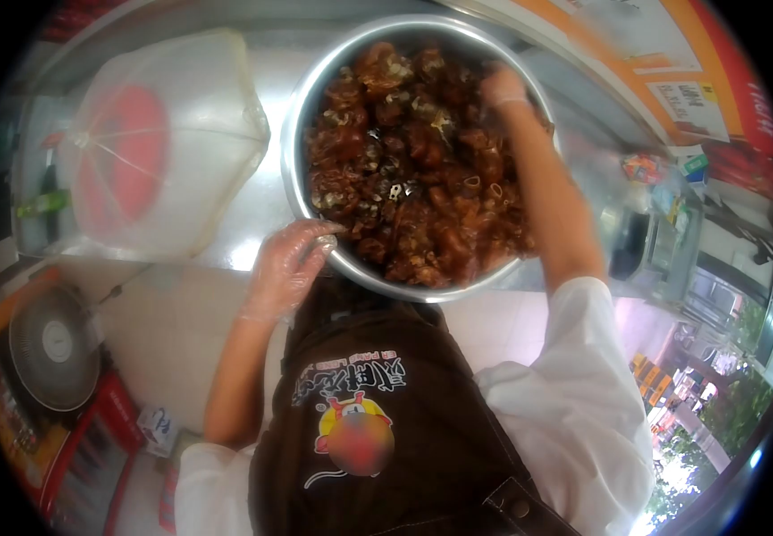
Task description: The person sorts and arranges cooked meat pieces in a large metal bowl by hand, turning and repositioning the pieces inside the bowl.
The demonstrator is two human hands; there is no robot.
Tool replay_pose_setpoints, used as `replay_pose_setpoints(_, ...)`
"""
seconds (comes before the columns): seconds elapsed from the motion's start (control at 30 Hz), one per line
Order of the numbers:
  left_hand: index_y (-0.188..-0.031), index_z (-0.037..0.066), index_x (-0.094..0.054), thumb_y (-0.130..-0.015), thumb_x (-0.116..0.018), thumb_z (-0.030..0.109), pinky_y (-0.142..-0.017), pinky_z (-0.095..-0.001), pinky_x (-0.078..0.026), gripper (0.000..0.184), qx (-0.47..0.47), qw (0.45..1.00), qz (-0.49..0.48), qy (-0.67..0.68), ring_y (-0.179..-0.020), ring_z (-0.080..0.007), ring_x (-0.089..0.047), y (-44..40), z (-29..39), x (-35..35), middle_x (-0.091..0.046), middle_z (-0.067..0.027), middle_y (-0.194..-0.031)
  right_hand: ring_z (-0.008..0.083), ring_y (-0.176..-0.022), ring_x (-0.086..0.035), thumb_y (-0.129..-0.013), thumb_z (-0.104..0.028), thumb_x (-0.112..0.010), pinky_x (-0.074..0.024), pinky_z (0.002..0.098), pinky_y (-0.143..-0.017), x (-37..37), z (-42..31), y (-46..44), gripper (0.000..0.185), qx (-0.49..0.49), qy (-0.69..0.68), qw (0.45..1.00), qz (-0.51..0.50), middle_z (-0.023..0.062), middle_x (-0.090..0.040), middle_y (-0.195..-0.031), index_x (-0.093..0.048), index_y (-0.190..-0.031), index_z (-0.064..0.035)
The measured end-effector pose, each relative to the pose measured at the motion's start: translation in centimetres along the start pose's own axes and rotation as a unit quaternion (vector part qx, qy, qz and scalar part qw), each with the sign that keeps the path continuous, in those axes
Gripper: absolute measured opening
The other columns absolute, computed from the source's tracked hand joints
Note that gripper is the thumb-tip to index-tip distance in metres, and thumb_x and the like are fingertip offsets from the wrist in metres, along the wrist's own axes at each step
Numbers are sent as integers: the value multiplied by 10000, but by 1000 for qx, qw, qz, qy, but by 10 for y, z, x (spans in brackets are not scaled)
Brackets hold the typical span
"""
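Observation:
A large round steel basin [292, 170] holds a heap of glossy dark-brown braised meat pieces [404, 170], some with bone ends showing. My left hand [290, 263], in a clear plastic glove, is closed on the basin's near-left rim, with thumb and fingers pinched over the edge. Inside the basin, at its far right, my right hand [503, 87] is curled down against the meat. Its fingertips are hidden, so what they hold cannot be made out.
A whitish mesh food cover [212, 107] stands left of the basin on the steel counter [266, 205], with something red underneath. A fan [54, 347] is at lower left. Small packets [644, 168] lie to the right, near an orange-edged sign board [641, 40].

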State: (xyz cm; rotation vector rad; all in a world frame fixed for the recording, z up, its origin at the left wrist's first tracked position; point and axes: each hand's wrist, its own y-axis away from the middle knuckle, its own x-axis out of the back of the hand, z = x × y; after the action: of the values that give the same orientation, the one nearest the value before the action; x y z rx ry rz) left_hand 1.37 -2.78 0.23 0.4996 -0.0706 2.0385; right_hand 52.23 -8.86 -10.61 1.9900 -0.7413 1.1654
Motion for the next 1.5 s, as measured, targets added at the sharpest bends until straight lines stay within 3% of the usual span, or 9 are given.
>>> replay_pose_setpoints(0.07,-1230,55,-755,-983,-708,53,-954,-407,-564,251,-20,1000,0,-17,-1072,-330,-730,-4,1,2,-761,-153,-1159,241,-1075,-754,-959,-49,-629,-591,369,-965,42,18,-6,452,-8,-102,991,-85,158,-742,-1333,-688,-1406,-80)
replay_pose_setpoints(0.2,-1227,57,-755,-981,-710,46,-955,-409,-564,250,-24,1000,-9,-11,-1078,-331,-731,-12,1,2,-762,-148,-1163,175,-1015,-741,-951,11,-641,-600,350,-923,113,12,25,446,41,-226,964,-134,121,-770,-1261,-709,-1381,-87)
replay_pose_setpoints(0.37,-1224,56,-755,-980,-714,36,-971,-410,-564,248,-37,999,-22,-13,-1104,-337,-730,-21,5,2,-764,-148,-1174,243,-1096,-752,-943,20,-676,-595,378,-983,139,-17,70,417,133,50,978,-154,110,-784,-1249,-717,-1349,-70)
replay_pose_setpoints(0.57,-1216,58,-757,-992,-725,93,-998,-437,-558,229,-66,997,-36,-3,-1124,-347,-722,-35,3,-8,-762,-154,-1193,303,-1140,-739,-918,-89,-723,-570,395,-1025,95,12,71,413,158,53,970,-174,153,-768,-1252,-731,-1331,-78)
replay_pose_setpoints(0.77,-1227,74,-754,-1000,-737,155,-1016,-453,-545,241,-70,994,-73,-31,-1156,-354,-702,-47,13,-19,-754,-149,-1220,379,-1271,-647,-899,-215,-746,-489,462,-1140,33,-4,94,433,329,221,910,-118,145,-744,-1298,-751,-1314,-95)
replay_pose_setpoints(0.9,-1225,77,-754,-999,-735,146,-1013,-450,-546,237,-75,993,-72,-47,-1152,-356,-702,-50,21,-19,-752,-147,-1220,355,-1260,-668,-910,-154,-720,-506,480,-1119,7,-33,93,416,285,426,816,-269,166,-756,-1253,-729,-1317,-64)
replay_pose_setpoints(1.03,-1215,71,-755,-995,-737,133,-1010,-448,-549,230,-85,994,-56,-35,-1149,-356,-704,-46,15,-14,-755,-147,-1206,374,-1117,-715,-897,-212,-732,-567,489,-985,-6,-22,74,369,229,464,809,-279,186,-757,-1188,-744,-1236,-69)
replay_pose_setpoints(1.23,-1189,71,-757,-971,-758,123,-979,-456,-559,224,-87,996,-12,-11,-1111,-371,-705,-22,-16,-5,-750,-150,-1203,380,-1174,-699,-866,-86,-642,-560,475,-1020,31,-4,90,362,236,258,915,-202,176,-743,-1253,-737,-1215,-90)
replay_pose_setpoints(1.5,-1207,58,-750,-989,-721,100,-963,-445,-571,223,-68,997,-38,-28,-1080,-371,-730,-8,-21,19,-759,-168,-1174,361,-1218,-669,-851,-262,-787,-520,474,-1043,33,26,86,487,274,225,922,-159,159,-723,-1301,-723,-1322,-154)
